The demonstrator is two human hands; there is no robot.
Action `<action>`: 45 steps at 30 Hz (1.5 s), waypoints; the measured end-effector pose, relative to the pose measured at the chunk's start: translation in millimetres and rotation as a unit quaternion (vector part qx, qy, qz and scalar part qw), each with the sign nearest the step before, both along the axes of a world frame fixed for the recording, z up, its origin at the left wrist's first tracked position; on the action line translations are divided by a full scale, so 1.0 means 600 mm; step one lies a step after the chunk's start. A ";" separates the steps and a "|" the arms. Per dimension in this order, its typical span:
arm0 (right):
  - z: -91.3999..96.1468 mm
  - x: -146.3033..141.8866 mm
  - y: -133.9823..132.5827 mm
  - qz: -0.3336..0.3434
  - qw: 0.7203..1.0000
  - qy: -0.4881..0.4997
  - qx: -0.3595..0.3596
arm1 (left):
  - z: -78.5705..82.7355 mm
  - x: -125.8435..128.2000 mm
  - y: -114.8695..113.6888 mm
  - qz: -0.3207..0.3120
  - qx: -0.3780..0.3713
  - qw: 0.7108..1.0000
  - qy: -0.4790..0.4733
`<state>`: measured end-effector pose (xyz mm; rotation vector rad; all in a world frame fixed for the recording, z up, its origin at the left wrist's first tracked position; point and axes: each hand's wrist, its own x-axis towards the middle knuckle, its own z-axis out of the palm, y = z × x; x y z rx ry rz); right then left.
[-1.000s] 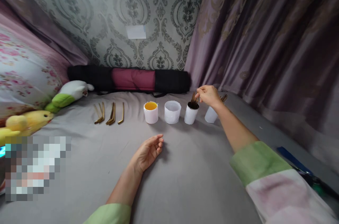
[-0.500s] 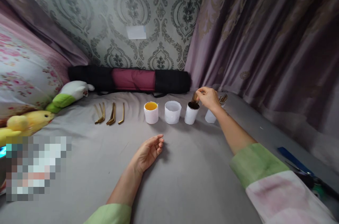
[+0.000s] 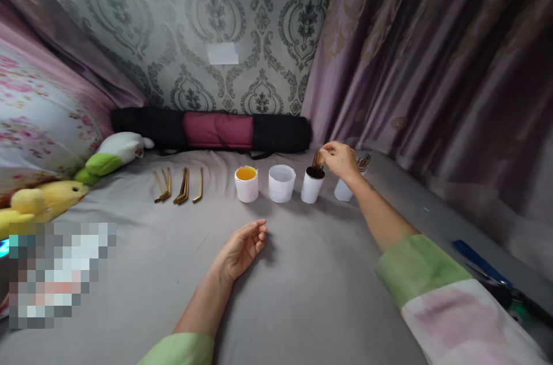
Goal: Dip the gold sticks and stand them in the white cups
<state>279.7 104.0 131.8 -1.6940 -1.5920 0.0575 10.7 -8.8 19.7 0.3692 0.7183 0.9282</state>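
Note:
My right hand (image 3: 340, 159) pinches the upper end of brown-gold straws (image 3: 317, 160) that stand in a white cup with a dark inside (image 3: 312, 189). How many of them it grips I cannot tell. Behind my wrist, another white cup (image 3: 343, 190) is partly hidden and holds several similar straws (image 3: 364, 161). My left hand (image 3: 244, 247) rests on the grey sheet, palm turned inward, fingers loosely curled and apart with nothing in them. Beyond it stand a white tub with a yellow inside (image 3: 246, 187) and a translucent white tub (image 3: 281, 185).
Bent gold straws (image 3: 184, 186) lie in small groups on the grey sheet (image 3: 302, 296) at left. A black and maroon rolled bag (image 3: 218, 130) lies along the wall. Plush toys (image 3: 52, 195) sit at far left. Scissors (image 3: 488, 281) and a blue strip (image 3: 479, 261) lie at right.

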 end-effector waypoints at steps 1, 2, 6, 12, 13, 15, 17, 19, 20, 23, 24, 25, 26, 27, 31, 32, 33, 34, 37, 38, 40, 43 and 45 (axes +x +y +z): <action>0.000 0.000 0.000 0.001 1.000 0.000 0.001 | 0.000 0.000 0.000 0.001 0.000 1.000 0.000; 0.000 0.000 0.000 0.002 1.000 0.000 0.001 | -0.001 0.000 0.000 0.001 0.001 1.000 0.000; -0.001 0.000 0.000 0.005 1.000 0.004 0.000 | -0.003 -0.001 0.001 -0.003 0.002 1.000 -0.003; -0.004 0.002 0.002 0.013 1.000 0.011 0.005 | -0.004 -0.001 0.002 0.001 0.003 1.000 -0.008; -0.004 0.002 0.002 0.012 1.000 0.014 0.004 | -0.005 -0.001 0.002 0.000 0.004 1.000 -0.008; -0.003 0.002 0.001 0.009 1.000 0.019 0.001 | -0.005 -0.001 0.002 -0.001 0.005 1.000 -0.009; -0.002 0.000 -0.001 0.008 1.000 0.027 -0.004 | -0.006 -0.001 0.002 -0.003 0.004 1.000 -0.010; 0.000 -0.001 -0.003 0.010 0.999 0.043 -0.010 | -0.006 -0.002 0.002 -0.003 0.003 1.000 -0.010; 0.001 -0.002 -0.004 0.012 0.998 0.053 -0.013 | -0.005 -0.002 0.002 -0.003 0.003 1.000 -0.010; 0.001 -0.004 -0.007 0.016 0.996 0.083 -0.018 | -0.003 -0.001 0.002 -0.002 0.002 1.000 -0.008; 0.000 -0.004 -0.007 0.019 0.995 0.092 -0.017 | -0.003 -0.001 0.002 -0.002 0.002 1.000 -0.007; -0.001 -0.004 -0.006 0.023 0.994 0.103 -0.015 | -0.003 -0.001 0.002 -0.001 0.002 1.000 -0.006; -0.002 -0.003 -0.006 0.027 0.993 0.116 -0.010 | -0.002 -0.001 0.001 -0.001 0.001 1.000 -0.006; -0.004 -0.003 -0.005 0.032 0.991 0.130 -0.004 | -0.002 -0.001 0.001 -0.001 0.001 1.000 -0.006; -0.009 -0.002 -0.006 0.045 0.980 0.193 0.016 | -0.004 -0.002 0.001 0.000 -0.002 1.000 -0.006; -0.009 -0.003 -0.008 0.048 0.977 0.208 0.018 | -0.004 -0.002 0.001 0.000 -0.004 1.000 -0.006; -0.009 -0.004 -0.011 0.050 0.973 0.223 0.018 | -0.005 -0.002 0.001 0.000 -0.005 1.000 -0.005; -0.008 -0.005 -0.014 0.053 0.970 0.238 0.018 | -0.005 -0.002 0.002 0.001 -0.006 1.000 -0.004; -0.007 -0.010 -0.029 0.054 0.960 0.276 0.012 | -0.004 -0.001 0.002 0.004 -0.006 1.000 -0.005; -0.008 -0.012 -0.034 0.052 0.957 0.287 0.008 | -0.003 -0.001 0.002 0.005 -0.007 1.000 -0.005; -0.011 -0.015 -0.045 0.048 0.951 0.305 0.003 | -0.002 -0.001 0.002 0.005 -0.008 1.000 -0.005; -0.021 -0.020 -0.060 0.049 0.944 0.327 -0.004 | -0.003 -0.001 0.002 0.004 -0.008 1.000 -0.006; -0.028 -0.023 -0.071 0.047 0.938 0.343 -0.012 | -0.005 -0.001 0.002 0.004 -0.007 1.000 -0.008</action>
